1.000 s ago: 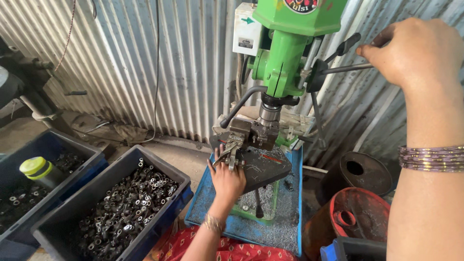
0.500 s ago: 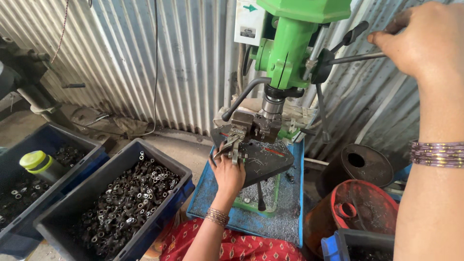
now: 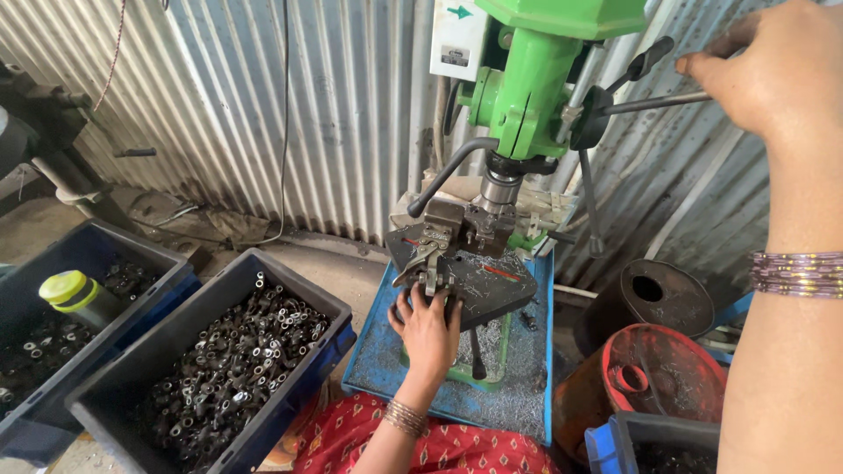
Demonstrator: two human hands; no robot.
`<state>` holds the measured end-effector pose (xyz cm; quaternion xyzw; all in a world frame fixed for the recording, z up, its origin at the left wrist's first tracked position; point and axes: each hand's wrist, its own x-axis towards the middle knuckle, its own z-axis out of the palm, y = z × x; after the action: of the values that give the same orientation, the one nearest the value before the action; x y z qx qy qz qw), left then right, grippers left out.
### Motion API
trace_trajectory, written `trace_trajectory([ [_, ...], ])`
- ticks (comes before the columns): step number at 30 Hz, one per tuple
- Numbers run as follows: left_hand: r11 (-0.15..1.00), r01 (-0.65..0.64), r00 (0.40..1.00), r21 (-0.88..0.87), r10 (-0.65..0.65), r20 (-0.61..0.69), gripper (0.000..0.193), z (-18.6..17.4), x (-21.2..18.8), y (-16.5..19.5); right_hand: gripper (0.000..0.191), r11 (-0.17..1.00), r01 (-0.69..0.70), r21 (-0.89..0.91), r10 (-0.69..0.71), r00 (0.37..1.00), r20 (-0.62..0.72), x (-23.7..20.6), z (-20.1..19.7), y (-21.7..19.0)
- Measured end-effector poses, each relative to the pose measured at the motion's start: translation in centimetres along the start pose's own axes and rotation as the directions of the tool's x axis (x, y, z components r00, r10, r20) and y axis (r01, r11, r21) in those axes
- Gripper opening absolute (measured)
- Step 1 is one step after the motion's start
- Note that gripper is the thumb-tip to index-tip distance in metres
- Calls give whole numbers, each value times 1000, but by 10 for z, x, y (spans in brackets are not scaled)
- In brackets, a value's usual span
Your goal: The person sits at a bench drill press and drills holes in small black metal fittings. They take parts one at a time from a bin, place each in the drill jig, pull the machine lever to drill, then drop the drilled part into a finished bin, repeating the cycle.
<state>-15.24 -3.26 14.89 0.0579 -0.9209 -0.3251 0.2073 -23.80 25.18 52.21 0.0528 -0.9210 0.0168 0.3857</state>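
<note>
Both hands at the green drill press (image 3: 536, 79)

Left hand (image 3: 428, 326) fingers curl around the clamp (image 3: 432, 268) at the table's front edge; right hand (image 3: 773, 70) fingers closed on the feed lever (image 3: 654, 103).

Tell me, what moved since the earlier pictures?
Hardly anything. The left hand kept to the front edge of the drill table by the clamp. The right hand stayed on the feed lever of the green drill. The crates of metal parts did not move.

Hands (image 3: 428, 326) at green drill press (image 3: 536, 79)
</note>
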Motion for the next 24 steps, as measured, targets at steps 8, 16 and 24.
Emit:
trace_trajectory([
  [8, 984, -125, 989, 129, 113, 92, 47, 3, 9, 23, 35, 998, -35, -42, 34, 999, -18, 0, -6, -9],
  [16, 952, -292, 931, -95, 306, 201, 33, -5, 2, 45, 33, 997, -49, -66, 48, 999, -10, -5, -12, -10],
  [24, 24, 422, 885, -906, -231, 406, 25, 79, 57, 52, 33, 994, -30, -105, 27, 999, -25, -6, -13, -11],
])
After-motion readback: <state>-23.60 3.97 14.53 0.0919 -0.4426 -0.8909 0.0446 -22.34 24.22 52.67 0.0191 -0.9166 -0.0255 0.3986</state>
